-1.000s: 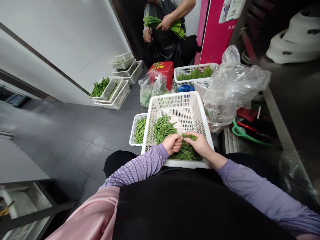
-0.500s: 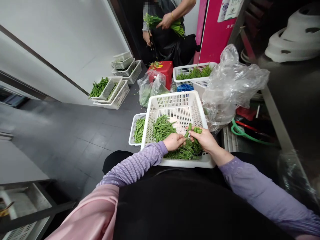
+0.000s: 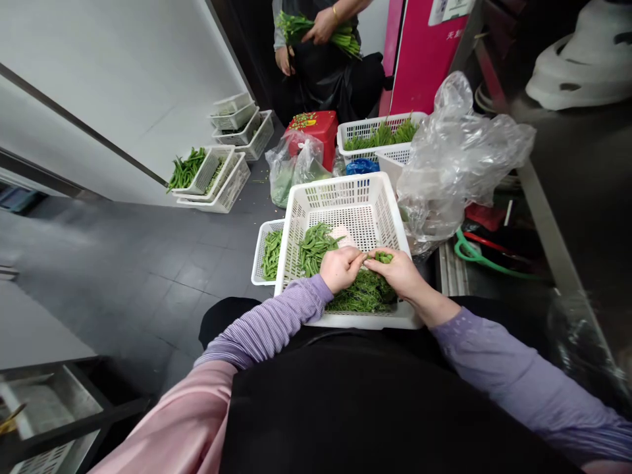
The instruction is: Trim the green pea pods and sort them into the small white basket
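Big white basket (image 3: 347, 322) sat right in front of the person, slatted walls, mesh floor. Both hands were over its near half, fingertips meeting. Right hand (image 3: 402, 273) was clamped on a small bunch of pods (image 3: 383, 257), short and bright green, poking out past the thumb. Left hand (image 3: 340, 268) had its fingers curled in, thumb pinched against them; whether a pod end was caught there, couldn't tell.

Heap of pods (image 3: 314, 247) lay inside the basket, toward its left wall: slim, flattish, medium green, pointed ends, some slightly curved, lying crisscross, looked smooth. Tangled greens (image 3: 363, 294) filled the near part of the basket under the hands, darker, fine, stringy. Mesh floor at the far right of the basket showed through.

Small basket (image 3: 255, 263) stood just left of the big basket, holding more green pods (image 3: 272, 253), similar shape and colour. Clear plastic bag (image 3: 454, 164), puffy and crumpled, was right of the big basket. Red box (image 3: 323, 135) with green bits on top stood beyond the basket. Farther beyond it, a co-worker held a bundle of green stems (image 3: 348, 43).
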A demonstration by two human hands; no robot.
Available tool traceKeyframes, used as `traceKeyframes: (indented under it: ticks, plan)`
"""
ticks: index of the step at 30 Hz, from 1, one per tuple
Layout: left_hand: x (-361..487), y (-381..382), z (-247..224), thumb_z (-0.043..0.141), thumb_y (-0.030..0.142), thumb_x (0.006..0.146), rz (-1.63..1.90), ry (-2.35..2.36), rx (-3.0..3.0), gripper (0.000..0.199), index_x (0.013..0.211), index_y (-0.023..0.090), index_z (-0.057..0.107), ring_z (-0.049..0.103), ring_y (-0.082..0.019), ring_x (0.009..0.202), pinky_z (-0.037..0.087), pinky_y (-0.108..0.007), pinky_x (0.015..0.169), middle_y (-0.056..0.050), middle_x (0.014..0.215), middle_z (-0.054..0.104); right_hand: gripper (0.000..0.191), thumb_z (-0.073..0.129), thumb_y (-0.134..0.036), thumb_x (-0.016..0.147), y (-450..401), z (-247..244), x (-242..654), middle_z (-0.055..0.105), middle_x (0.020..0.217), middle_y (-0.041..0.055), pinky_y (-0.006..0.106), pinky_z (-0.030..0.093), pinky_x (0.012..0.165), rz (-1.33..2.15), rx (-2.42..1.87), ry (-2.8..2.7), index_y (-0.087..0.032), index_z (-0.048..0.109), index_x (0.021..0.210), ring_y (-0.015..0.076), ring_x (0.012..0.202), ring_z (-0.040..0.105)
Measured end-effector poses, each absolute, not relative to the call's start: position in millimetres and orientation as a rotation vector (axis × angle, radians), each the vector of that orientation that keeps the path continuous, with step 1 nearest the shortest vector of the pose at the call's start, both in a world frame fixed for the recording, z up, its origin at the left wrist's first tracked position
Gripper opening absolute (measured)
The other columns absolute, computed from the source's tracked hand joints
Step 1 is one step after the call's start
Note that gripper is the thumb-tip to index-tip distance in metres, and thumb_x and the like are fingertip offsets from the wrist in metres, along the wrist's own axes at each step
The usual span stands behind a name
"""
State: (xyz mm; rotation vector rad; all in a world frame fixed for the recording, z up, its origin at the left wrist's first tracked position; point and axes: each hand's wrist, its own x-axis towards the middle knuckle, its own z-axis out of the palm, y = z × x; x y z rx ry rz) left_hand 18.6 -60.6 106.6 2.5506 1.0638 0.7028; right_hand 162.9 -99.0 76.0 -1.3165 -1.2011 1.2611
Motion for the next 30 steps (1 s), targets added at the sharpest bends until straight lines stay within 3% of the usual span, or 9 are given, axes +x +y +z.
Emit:
traceKeyframes:
  ticks: [2,4,8,10,13,16,21,26,30]
  plan:
    - [22.5,-63.3,95.1,0.033,0.029,0.088,0.752,1.133,2.500,0.035,0.068,0.014,0.058,0.053,-0.011,0.063,0.041,-0.022,0.062,-0.004,0.064,0.057,0.027,0.069,-0.037,0.062,-100.7,75.6,160.8,0.043,0.047,-0.0064,0.021,0.029,0.040,1.434,-1.268,-1.002,-0.017,0.052,0.062,0.0070,0.040,0.038]
    - [20.8,-66.5,83.5,0.032,0.030,0.088,0.624,1.194,2.472,0.036,0.067,0.015,0.057,0.052,-0.012,0.063,0.041,-0.023,0.063,-0.004,0.065,0.056,0.029,0.072,-0.036,0.059,-97.6,77.3,167.5,0.046,0.050,-0.0056,0.020,0.030,0.038,1.485,-1.220,-0.839,-0.017,0.050,0.061,0.0059,0.040,0.038]
    - [-0.2,-78.4,54.7,0.041,0.029,0.083,-0.083,1.119,2.477,0.025,0.077,0.016,0.062,0.053,-0.015,0.072,0.042,-0.026,0.068,-0.006,0.079,0.056,0.025,0.070,-0.035,0.062,-78.8,83.0,206.0,0.052,0.060,-0.0030,0.019,0.039,0.041,1.278,-1.090,-0.441,-0.017,0.053,0.067,0.0064,0.047,0.046]
    - [-10.9,-78.8,39.2,0.051,0.021,0.075,-0.332,1.045,2.499,0.023,0.096,0.019,0.061,0.051,-0.018,0.085,0.042,-0.027,0.073,-0.007,0.095,0.053,0.023,0.067,-0.035,0.064,-71.0,84.5,221.9,0.050,0.056,-0.0040,0.020,0.042,0.042,1.246,-1.036,-0.289,-0.019,0.051,0.066,0.0070,0.047,0.048]
    - [-11.9,-57.3,20.5,0.049,0.013,0.075,-0.318,1.144,2.597,0.040,0.115,0.018,0.050,0.046,-0.019,0.097,0.040,-0.031,0.080,-0.009,0.108,0.048,0.021,0.068,-0.027,0.062,-68.3,85.8,222.0,0.054,0.061,-0.0033,0.023,0.047,0.047,1.385,-1.021,-0.271,-0.019,0.051,0.069,0.0093,0.050,0.053]
    - [0.9,-19.4,7.6,0.038,0.011,0.082,-0.402,1.304,2.694,0.026,0.101,0.010,0.056,0.044,-0.023,0.099,0.037,-0.037,0.082,-0.014,0.101,0.052,0.025,0.070,-0.021,0.058,-70.8,87.2,204.8,0.059,0.069,-0.0021,0.028,0.051,0.052,1.560,-1.033,-0.344,-0.019,0.051,0.073,0.0124,0.056,0.058]
    - [2.1,7.6,1.6,0.035,0.012,0.085,-0.532,1.288,2.749,0.025,0.095,0.008,0.058,0.043,-0.024,0.100,0.033,-0.038,0.082,-0.016,0.103,0.052,0.027,0.072,-0.027,0.057,-69.7,83.8,194.9,0.053,0.056,-0.0051,0.028,0.050,0.052,1.595,-1.123,-0.423,-0.018,0.053,0.073,0.0105,0.049,0.054]
    - [-16.3,-18.0,42.4,0.030,0.021,0.089,-0.270,1.123,2.904,0.028,0.103,0.014,0.054,0.047,-0.020,0.092,0.032,-0.035,0.081,-0.011,0.096,0.054,0.025,0.073,-0.029,0.053,-70.6,73.0,188.7,0.054,0.051,-0.0027,0.021,0.039,0.039,1.410,-1.464,-0.920,-0.015,0.061,0.069,0.0075,0.039,0.045]
    - [-13.8,-44.4,83.6,0.029,0.027,0.090,-0.012,0.885,2.928,0.030,0.106,0.018,0.052,0.046,-0.019,0.095,0.033,-0.034,0.083,-0.010,0.102,0.053,0.024,0.071,-0.033,0.055,-79.2,65.6,173.3,0.050,0.045,-0.0043,0.021,0.034,0.038,1.574,-1.428,-1.227,-0.014,0.061,0.068,0.0076,0.038,0.042]
